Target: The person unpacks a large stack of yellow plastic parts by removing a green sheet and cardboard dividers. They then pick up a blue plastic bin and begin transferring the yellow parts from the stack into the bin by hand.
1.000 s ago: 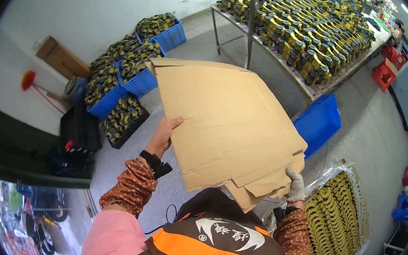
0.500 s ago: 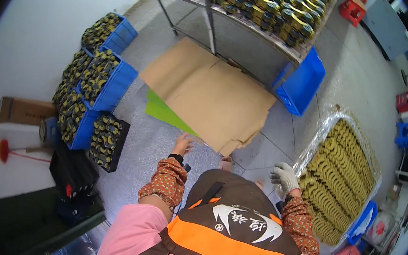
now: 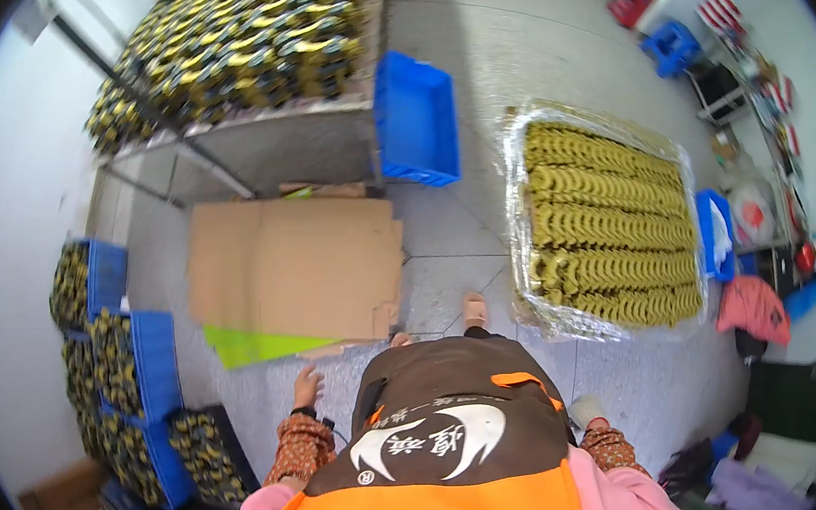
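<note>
My bare left hand (image 3: 309, 385) hangs over the floor below the cardboard sheet, fingers loosely apart and holding nothing visible. It is nearest the bright green sheet (image 3: 262, 347), which pokes out from under the flat brown cardboard (image 3: 296, 267). On the right, my right hand (image 3: 588, 413) wears a pale work glove and hangs beside the brown apron (image 3: 454, 381). Its fingers are blurred, so their pose is unclear. Ahead of that hand lies a low stack of curved yellow-olive parts (image 3: 612, 228) in rows, edged with clear plastic wrap (image 3: 518, 258).
A metal-legged table (image 3: 271, 129) at the far left carries rows of yellow-and-black parts (image 3: 264, 17). Beside it stands a blue bin (image 3: 418, 120). Filled blue crates (image 3: 154, 367) line the left wall. A blue stool (image 3: 670, 47) and cluttered shelf are far right.
My view has swung right, bringing the wrapped stack nearer the middle. My body has turned and a foot has stepped forward. Both hands have dropped lower, closer to my sides.
</note>
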